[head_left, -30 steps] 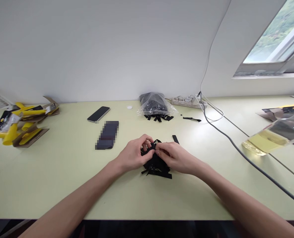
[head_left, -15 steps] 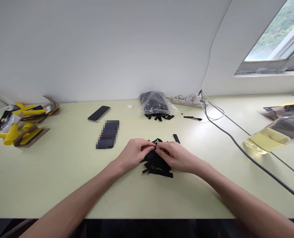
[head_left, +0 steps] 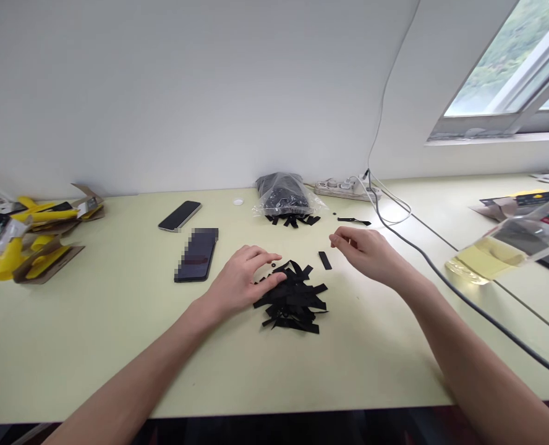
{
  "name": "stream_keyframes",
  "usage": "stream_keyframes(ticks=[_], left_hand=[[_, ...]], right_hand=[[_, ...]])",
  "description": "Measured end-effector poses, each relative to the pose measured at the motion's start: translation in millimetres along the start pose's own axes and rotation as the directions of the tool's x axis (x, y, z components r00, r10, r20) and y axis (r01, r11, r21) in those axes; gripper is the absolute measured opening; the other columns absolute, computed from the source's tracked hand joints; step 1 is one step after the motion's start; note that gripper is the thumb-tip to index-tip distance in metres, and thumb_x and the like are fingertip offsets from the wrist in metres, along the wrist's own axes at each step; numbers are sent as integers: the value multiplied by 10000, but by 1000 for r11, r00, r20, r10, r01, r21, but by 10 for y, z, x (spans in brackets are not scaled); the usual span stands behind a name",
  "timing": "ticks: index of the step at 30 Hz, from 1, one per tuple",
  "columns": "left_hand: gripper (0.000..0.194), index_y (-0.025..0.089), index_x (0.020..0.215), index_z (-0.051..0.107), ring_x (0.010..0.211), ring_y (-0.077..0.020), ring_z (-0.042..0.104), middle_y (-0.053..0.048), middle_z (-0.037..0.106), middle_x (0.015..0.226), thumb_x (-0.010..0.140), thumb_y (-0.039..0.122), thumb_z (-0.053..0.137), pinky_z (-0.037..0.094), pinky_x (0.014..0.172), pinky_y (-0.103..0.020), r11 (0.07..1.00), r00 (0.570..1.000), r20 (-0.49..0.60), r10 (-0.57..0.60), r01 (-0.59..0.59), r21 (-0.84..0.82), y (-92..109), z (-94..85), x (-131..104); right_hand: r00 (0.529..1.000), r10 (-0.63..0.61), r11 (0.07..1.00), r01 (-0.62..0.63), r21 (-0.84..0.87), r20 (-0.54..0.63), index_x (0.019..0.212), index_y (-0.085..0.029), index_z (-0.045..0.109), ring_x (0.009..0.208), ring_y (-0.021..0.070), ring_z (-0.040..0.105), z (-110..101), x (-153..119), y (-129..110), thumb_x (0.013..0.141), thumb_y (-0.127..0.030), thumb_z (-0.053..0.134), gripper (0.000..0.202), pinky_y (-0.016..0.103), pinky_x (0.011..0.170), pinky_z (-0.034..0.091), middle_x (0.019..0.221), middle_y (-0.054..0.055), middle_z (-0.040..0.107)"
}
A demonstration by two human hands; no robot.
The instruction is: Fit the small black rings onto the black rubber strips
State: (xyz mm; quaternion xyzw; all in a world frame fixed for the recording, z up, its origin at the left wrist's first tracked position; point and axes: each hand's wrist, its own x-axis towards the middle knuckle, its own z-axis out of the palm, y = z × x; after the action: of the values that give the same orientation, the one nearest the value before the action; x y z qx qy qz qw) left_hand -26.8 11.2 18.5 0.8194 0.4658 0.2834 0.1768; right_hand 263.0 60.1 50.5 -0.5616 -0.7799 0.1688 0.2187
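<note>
A loose pile of black strips (head_left: pixel 295 300) lies on the pale green table (head_left: pixel 140 352). At the pile's upper left is my left hand (head_left: pixel 249 278), its thumb and forefinger spread apart with nothing between them. Near those fingertips sits a small dark ring (head_left: pixel 273 265). My right hand (head_left: pixel 362 250) hovers to the right of the pile, thumb and forefinger pinched together; anything between them is too small to make out. A single short black strip (head_left: pixel 325 260) lies between the pile and my right hand.
A clear bag of black pieces (head_left: pixel 284 194) stands by the wall near a power strip (head_left: pixel 346 189). Two phones (head_left: pixel 180 216) lie left. Yellow items (head_left: pixel 47 247) fill the far left. A bottle of yellow liquid (head_left: pixel 483 256) and a grey cable (head_left: pixel 446 284) are at right.
My hands have moved apart from the middle of the pile. The right went right and up, and the left opened its fingers. More of the pile and a small ring now show.
</note>
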Motion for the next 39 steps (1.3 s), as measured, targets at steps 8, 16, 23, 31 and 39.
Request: stream_keyframes(ticks=[8,16,23,31,39], left_hand=[[1005,414,1626,292,1579,-483,55,-94,112,1738,781,826,646,95,1231,-734,963,938,294,184,-232,138,202,222,-64],[889,443,1621,285,1571,-507,62,-72,113,1739,860,790,586,79,1190,-803,949,918,331,220,-280,147,183,346,-43],[895,387,1613,345,1561,-529,64,-102,124,1732,856,818,552,36,1182,-813,919,883,394,256,-349,185,227,392,105],[777,400,1602,362,1571,-461,169,-73,266,1702,931,781,463,92,1221,-753,947,886,419,198,-283,152,162,450,145],[725,399,1618,316,1590,-321,215,-41,232,1712,982,725,438,121,1294,-576,963,926,361,106,-186,194,-120,330,215]], right_hand=[[970,21,992,10,-129,241,1123,-207,678,816,223,649,113,27,98,972,-361,492,286,307,667,409,953,86,724],[975,-21,990,50,-130,221,1014,-215,625,774,205,621,273,37,99,974,-310,491,170,298,641,370,907,62,711],[977,-8,991,37,-132,214,1005,-221,611,774,197,624,279,43,78,977,-265,496,126,286,626,339,906,43,721],[973,10,991,22,-134,232,988,-224,622,784,199,623,228,29,58,977,-241,498,126,288,628,337,890,31,717],[969,-11,989,47,-142,246,998,-220,637,757,191,620,237,0,0,997,-260,483,159,292,625,338,924,44,722]])
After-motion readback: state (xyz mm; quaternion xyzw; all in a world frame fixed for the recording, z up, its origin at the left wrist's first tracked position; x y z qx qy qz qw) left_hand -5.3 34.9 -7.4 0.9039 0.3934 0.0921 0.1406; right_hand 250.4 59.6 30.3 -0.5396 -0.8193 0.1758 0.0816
